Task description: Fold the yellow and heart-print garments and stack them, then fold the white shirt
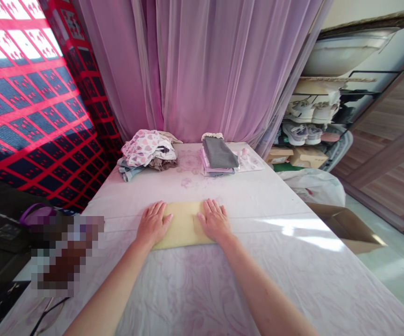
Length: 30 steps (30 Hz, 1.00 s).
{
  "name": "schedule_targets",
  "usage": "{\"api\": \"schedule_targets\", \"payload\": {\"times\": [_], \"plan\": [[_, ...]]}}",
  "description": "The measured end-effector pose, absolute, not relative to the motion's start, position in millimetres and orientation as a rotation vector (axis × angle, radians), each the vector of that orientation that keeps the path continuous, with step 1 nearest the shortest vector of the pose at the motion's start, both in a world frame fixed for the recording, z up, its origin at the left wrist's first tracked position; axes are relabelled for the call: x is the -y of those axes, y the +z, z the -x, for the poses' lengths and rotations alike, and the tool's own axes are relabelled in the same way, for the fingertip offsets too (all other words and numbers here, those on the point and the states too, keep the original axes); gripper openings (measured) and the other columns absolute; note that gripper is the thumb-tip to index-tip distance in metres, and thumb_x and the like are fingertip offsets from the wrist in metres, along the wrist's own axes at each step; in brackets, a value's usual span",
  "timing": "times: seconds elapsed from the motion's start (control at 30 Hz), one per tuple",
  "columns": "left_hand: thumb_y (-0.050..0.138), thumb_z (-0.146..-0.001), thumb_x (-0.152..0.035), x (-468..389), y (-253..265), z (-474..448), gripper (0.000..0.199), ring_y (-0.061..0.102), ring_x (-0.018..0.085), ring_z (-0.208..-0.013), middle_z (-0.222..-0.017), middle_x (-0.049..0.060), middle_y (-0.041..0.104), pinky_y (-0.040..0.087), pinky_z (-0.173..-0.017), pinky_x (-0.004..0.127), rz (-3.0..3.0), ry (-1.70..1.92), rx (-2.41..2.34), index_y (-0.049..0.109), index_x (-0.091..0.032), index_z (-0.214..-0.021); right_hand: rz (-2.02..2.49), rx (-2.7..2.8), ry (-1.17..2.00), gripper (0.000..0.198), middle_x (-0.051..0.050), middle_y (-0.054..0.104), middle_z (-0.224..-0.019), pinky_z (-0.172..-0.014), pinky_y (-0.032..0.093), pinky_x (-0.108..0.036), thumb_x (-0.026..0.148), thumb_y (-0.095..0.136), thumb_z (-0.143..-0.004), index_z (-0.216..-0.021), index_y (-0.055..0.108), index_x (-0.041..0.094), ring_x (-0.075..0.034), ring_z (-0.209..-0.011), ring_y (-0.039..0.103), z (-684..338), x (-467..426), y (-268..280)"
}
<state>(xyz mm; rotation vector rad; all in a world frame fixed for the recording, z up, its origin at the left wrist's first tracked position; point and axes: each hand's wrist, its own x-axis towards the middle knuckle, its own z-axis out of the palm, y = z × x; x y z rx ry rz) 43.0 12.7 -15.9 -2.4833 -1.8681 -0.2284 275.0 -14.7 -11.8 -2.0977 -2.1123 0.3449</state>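
A pale yellow folded cloth lies flat on the table, which has a white flowered cover. My left hand rests palm down on the cloth's left end, fingers stretched out. On its right end lies my right hand, also flat with the fingers extended. Neither hand grips the cloth. Beyond them, to the left, is a loose heap of crumpled clothes, with a heart-patterned piece on top. A neat stack of folded clothes sits to the right of the heap, a dark grey piece uppermost.
Purple curtains hang behind the table. At the right stand a shoe rack and an open cardboard box on the floor. A pixelated area covers the table's left edge, near a dark cable.
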Motion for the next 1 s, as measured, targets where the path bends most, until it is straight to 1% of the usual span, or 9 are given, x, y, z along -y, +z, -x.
{"api": "schedule_targets", "payload": {"times": [0.17,0.33,0.53,0.67,0.73,0.8,0.87,0.93,1.0], "plan": [[0.036,-0.097,-0.041,-9,-13,-41,0.052,0.040,0.027,-0.139,-0.150,0.012,0.047,0.031,-0.114,0.050,2.469,-0.230,1.920,0.048,-0.015,-0.140,2.203,2.041,0.361,0.066,-0.011,0.019,-0.162,-0.119,0.012,-0.049,0.049,0.026,-0.100,-0.153,0.028,0.011,-0.025,-0.150,0.015,-276,16,-12],[0.035,-0.098,-0.042,-8,-10,-44,0.052,0.039,0.027,-0.140,-0.151,0.011,0.046,0.030,-0.115,0.051,2.464,-0.239,1.936,0.046,-0.017,-0.142,2.265,1.988,0.323,0.066,-0.012,0.020,-0.162,-0.119,0.011,-0.050,0.049,0.026,-0.100,-0.154,0.028,0.011,-0.024,-0.150,0.016,-284,23,-12],[0.035,-0.097,-0.044,-9,-9,-44,0.053,0.035,0.027,-0.142,-0.153,0.010,0.043,0.028,-0.115,0.051,2.460,-0.218,1.980,0.045,-0.019,-0.143,2.218,1.928,0.260,0.060,-0.011,0.030,-0.159,-0.118,0.014,-0.053,0.043,0.030,-0.100,-0.151,0.035,0.011,-0.027,-0.148,0.023,-293,31,-15],[0.034,-0.097,-0.042,-10,-6,-42,0.054,0.035,0.026,-0.143,-0.153,0.010,0.043,0.028,-0.116,0.050,2.475,-0.221,1.994,0.044,-0.018,-0.144,2.115,1.763,0.233,0.052,-0.013,0.044,-0.151,-0.117,0.022,-0.046,0.033,0.029,-0.100,-0.146,0.044,0.011,-0.023,-0.141,0.036,-302,34,-18],[0.034,-0.097,-0.041,-7,-3,-44,0.053,0.035,0.027,-0.143,-0.153,0.010,0.043,0.028,-0.116,0.052,2.453,-0.214,2.039,0.045,-0.019,-0.144,2.079,1.687,0.202,0.049,-0.014,0.048,-0.148,-0.115,0.027,-0.043,0.028,0.030,-0.100,-0.142,0.048,0.012,-0.021,-0.138,0.041,-304,37,-19],[0.033,-0.097,-0.039,0,0,-50,0.051,0.034,0.029,-0.143,-0.154,0.010,0.042,0.025,-0.115,0.058,2.388,-0.211,2.097,0.047,-0.020,-0.142,2.031,1.685,0.149,0.045,-0.014,0.048,-0.148,-0.114,0.028,-0.044,0.024,0.035,-0.098,-0.138,0.053,0.014,-0.022,-0.139,0.040,-299,42,-19],[0.031,-0.098,-0.037,12,1,-61,0.049,0.033,0.030,-0.143,-0.153,0.009,0.043,0.020,-0.116,0.062,2.343,-0.237,2.089,0.050,-0.021,-0.140,1.949,1.757,0.088,0.044,-0.012,0.048,-0.148,-0.115,0.025,-0.046,0.023,0.038,-0.096,-0.137,0.054,0.017,-0.023,-0.141,0.038,-285,47,-18],[0.029,-0.098,-0.034,24,1,-75,0.048,0.033,0.029,-0.144,-0.153,0.007,0.043,0.018,-0.118,0.060,2.381,-0.283,2.008,0.051,-0.022,-0.140,1.836,1.885,0.063,0.045,-0.010,0.047,-0.149,-0.117,0.021,-0.048,0.023,0.040,-0.096,-0.139,0.052,0.020,-0.023,-0.143,0.034,-266,53,-15],[0.027,-0.099,-0.032,34,0,-87,0.049,0.034,0.028,-0.143,-0.153,0.007,0.044,0.020,-0.118,0.058,2.443,-0.304,1.957,0.050,-0.022,-0.141,1.756,2.022,0.101,0.046,-0.008,0.044,-0.152,-0.118,0.019,-0.048,0.026,0.040,-0.097,-0.142,0.050,0.022,-0.024,-0.144,0.031,-248,56,-12]]}}
